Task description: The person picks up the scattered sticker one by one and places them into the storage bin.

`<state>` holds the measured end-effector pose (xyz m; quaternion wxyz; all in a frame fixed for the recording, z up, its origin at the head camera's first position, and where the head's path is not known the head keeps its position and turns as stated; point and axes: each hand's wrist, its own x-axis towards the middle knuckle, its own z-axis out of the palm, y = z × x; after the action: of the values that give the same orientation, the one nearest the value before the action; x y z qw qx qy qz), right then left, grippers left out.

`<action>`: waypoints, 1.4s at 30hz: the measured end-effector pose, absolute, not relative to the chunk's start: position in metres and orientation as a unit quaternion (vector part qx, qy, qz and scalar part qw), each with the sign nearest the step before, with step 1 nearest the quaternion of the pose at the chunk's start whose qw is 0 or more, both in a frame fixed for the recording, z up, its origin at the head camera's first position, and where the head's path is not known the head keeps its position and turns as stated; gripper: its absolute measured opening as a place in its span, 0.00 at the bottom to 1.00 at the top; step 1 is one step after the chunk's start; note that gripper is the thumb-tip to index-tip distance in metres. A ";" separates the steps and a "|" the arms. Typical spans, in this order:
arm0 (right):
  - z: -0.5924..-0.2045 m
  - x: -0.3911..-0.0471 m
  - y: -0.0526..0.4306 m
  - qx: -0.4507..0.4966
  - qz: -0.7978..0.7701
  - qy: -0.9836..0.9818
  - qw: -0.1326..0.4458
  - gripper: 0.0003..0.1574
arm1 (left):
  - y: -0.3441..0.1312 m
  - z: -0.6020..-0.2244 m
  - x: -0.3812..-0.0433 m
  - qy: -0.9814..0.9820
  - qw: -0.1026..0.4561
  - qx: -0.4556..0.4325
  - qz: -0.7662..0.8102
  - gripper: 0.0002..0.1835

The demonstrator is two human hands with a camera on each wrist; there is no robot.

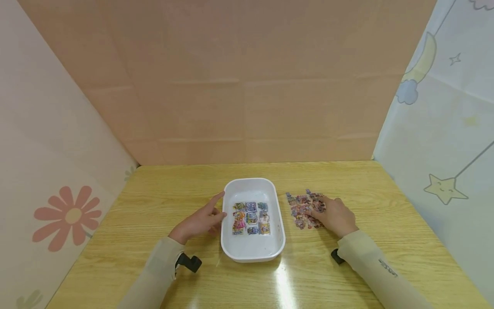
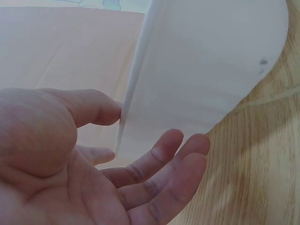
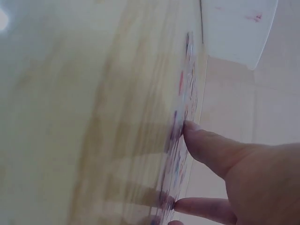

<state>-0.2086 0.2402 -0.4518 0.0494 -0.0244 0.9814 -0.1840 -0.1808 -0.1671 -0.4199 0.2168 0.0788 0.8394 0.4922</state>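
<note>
The right hand (image 1: 338, 218) partly hides printed pieces (image 1: 299, 210).

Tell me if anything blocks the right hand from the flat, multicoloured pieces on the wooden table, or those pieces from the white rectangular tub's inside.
Nothing visible blocks the right hand: its fingertips touch the pieces. Between them and the inside of the tub stands only its raised side wall, past a strip of table.
</note>
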 end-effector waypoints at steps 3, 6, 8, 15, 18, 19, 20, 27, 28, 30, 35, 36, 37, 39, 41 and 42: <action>-0.452 -0.209 0.240 -0.019 -0.173 0.983 0.050 0.45 | -0.167 -0.421 -0.181 0.840 0.216 0.083 0.490 0.40; -0.451 -0.208 0.240 -0.019 -0.163 0.986 0.043 0.46 | -0.167 -0.421 -0.181 0.840 0.216 0.084 0.490 0.40; -0.451 -0.208 0.240 -0.016 -0.159 0.986 0.039 0.46 | -0.167 -0.422 -0.181 0.840 0.215 0.086 0.491 0.40; -0.453 -0.208 0.239 -0.009 -0.163 0.986 0.039 0.44 | -0.168 -0.422 -0.180 0.839 0.217 0.086 0.491 0.40; -0.454 -0.208 0.237 -0.001 -0.166 0.985 0.044 0.43 | -0.167 -0.423 -0.180 0.840 0.217 0.078 0.492 0.40; -0.454 -0.208 0.237 0.002 -0.165 0.985 0.046 0.43 | -0.166 -0.423 -0.180 0.840 0.217 0.075 0.491 0.40; -0.453 -0.207 0.237 0.003 -0.164 0.985 0.047 0.43 | -0.166 -0.423 -0.180 0.840 0.218 0.073 0.491 0.40; -0.449 -0.208 0.236 0.015 -0.163 0.985 0.051 0.42 | -0.166 -0.422 -0.179 0.840 0.217 0.077 0.491 0.40; -0.448 -0.208 0.236 0.015 -0.164 0.985 0.050 0.42 | -0.166 -0.421 -0.179 0.840 0.217 0.078 0.491 0.40; -0.448 -0.208 0.236 0.015 -0.169 0.984 0.048 0.42 | -0.166 -0.421 -0.179 0.840 0.216 0.082 0.491 0.40; -0.449 -0.208 0.237 0.011 -0.181 0.982 0.047 0.39 | -0.167 -0.420 -0.179 0.841 0.214 0.084 0.490 0.39; -0.450 -0.208 0.238 0.014 -0.187 0.981 0.049 0.38 | -0.167 -0.420 -0.180 0.841 0.214 0.084 0.489 0.39; -0.450 -0.209 0.238 0.018 -0.192 0.980 0.052 0.37 | -0.167 -0.420 -0.180 0.842 0.214 0.084 0.489 0.39; -0.450 -0.209 0.239 0.027 -0.202 0.977 0.059 0.37 | -0.167 -0.420 -0.179 0.842 0.214 0.083 0.489 0.39; -0.450 -0.210 0.240 0.036 -0.207 0.976 0.063 0.37 | -0.167 -0.420 -0.179 0.841 0.215 0.084 0.489 0.40; -0.450 -0.210 0.241 0.041 -0.209 0.975 0.065 0.38 | -0.167 -0.420 -0.179 0.841 0.215 0.085 0.489 0.40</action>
<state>-0.2101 0.2411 -0.4500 0.0650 0.0413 0.9748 -0.2093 -0.1794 -0.1674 -0.4197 0.2154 0.0848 0.8409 0.4893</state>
